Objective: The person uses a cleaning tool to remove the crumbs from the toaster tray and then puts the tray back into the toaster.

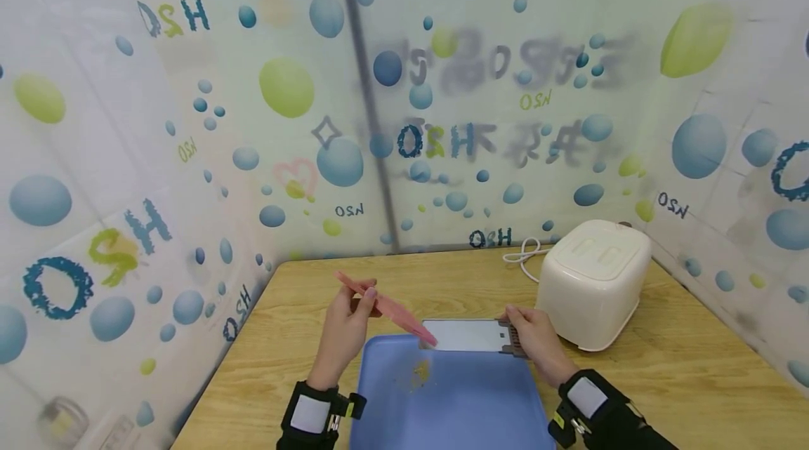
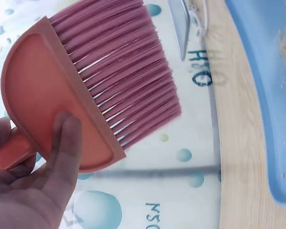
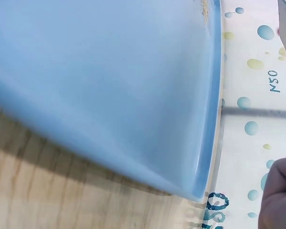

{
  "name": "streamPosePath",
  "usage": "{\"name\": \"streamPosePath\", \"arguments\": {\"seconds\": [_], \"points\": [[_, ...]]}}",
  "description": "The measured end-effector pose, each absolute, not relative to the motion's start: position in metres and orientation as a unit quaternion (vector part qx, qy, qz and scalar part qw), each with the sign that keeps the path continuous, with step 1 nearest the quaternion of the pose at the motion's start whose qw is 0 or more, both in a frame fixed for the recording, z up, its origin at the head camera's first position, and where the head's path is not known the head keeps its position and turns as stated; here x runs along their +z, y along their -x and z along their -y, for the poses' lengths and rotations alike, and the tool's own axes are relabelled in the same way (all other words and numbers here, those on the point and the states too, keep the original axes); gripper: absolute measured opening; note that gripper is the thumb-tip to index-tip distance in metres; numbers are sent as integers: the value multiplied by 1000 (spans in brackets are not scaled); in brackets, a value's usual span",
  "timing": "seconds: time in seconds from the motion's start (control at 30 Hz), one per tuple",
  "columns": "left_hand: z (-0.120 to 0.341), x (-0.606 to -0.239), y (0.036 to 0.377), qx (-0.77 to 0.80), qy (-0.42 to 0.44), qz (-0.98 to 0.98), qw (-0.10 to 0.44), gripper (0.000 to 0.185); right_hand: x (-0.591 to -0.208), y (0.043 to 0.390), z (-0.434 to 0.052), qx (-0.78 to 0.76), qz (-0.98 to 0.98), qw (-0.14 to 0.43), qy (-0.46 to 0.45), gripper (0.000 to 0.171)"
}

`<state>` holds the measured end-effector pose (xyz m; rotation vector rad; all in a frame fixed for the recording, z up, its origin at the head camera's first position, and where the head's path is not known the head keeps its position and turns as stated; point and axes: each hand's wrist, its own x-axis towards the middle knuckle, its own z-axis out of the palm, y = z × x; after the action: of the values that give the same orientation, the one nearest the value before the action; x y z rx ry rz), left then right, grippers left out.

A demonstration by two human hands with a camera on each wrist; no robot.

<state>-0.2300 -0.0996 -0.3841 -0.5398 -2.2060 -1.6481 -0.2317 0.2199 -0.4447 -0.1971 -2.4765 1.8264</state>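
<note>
My left hand (image 1: 355,304) grips the handle of a pink brush (image 1: 392,311) above the far left corner of a blue tray (image 1: 468,408). In the left wrist view my fingers (image 2: 62,157) curl round the brush (image 2: 52,90), and its bristles (image 2: 128,76) fan out to the right. The bristle end reaches a flat metal plate (image 1: 468,335). My right hand (image 1: 523,335) holds this plate level over the tray's far edge by its dark ribbed end (image 1: 510,338). A small heap of crumbs (image 1: 420,369) lies on the tray. The right wrist view shows mostly the tray (image 3: 109,81) and a bit of my hand (image 3: 279,195).
A white boxy appliance (image 1: 594,283) stands on the wooden table (image 1: 695,380) just right of my right hand, with its white cord (image 1: 523,253) looped behind it. Bubble-print curtains (image 1: 189,155) close in the table on the left, back and right.
</note>
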Motion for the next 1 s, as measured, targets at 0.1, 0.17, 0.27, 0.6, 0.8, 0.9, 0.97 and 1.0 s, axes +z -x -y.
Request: {"name": "streamPosePath", "arguments": {"seconds": [0.1,0.17,0.27,0.6,0.8,0.9,0.97,1.0], "points": [[96,-383,232,-612,217,750,126,43,-447,233,-218,595,801,27,63,43],[92,-384,233,-620,232,742,102,45,-447,233,-217,599,798,24,61,43],[82,-383,234,-622,247,738,83,41,-446,233,-215,606,793,18,62,42],[48,-381,234,-636,234,733,56,35,-440,232,-206,602,796,5,62,42],[35,-385,234,-651,245,718,26,37,-440,233,-199,618,784,19,57,40],[30,-387,233,-663,244,707,10,37,-440,232,-198,613,788,28,53,42],[28,-388,231,-673,241,699,1,36,-439,232,-198,607,793,33,49,42],[26,-389,231,-677,242,695,-2,36,-439,232,-198,605,794,35,47,42]]}}
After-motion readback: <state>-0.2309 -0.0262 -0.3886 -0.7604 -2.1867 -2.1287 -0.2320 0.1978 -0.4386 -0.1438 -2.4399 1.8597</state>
